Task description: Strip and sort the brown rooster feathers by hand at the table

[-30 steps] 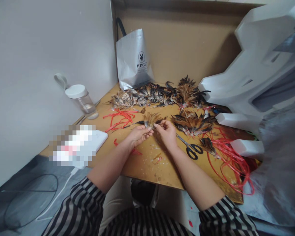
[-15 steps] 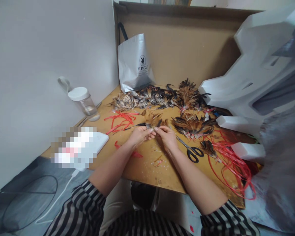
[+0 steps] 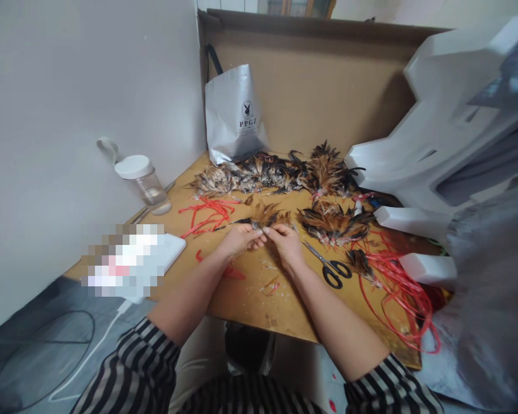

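Brown and black feathers fan upward in a small bunch, pinched at the base between both hands above the table. My left hand is closed around the bunch's lower end from the left side. From the right, my right hand pinches the same base, its thumb and fingertips meeting the left fingertips. Exactly what lies between the fingertips is too small to make out. Scissors with black handles rest beside my right forearm. Pieces of red strip lie partly behind my left forearm.
A feather row stretches along the back, with another feather pile nearer on the right. Red strips lie left; a red tangle hangs over the right edge. A silver bag, a bottle and white foam surround the table.
The whole view has shifted slightly, so everything appears a little further left and lower. Both hands keep their pinch on the feathers, with hardly any movement.
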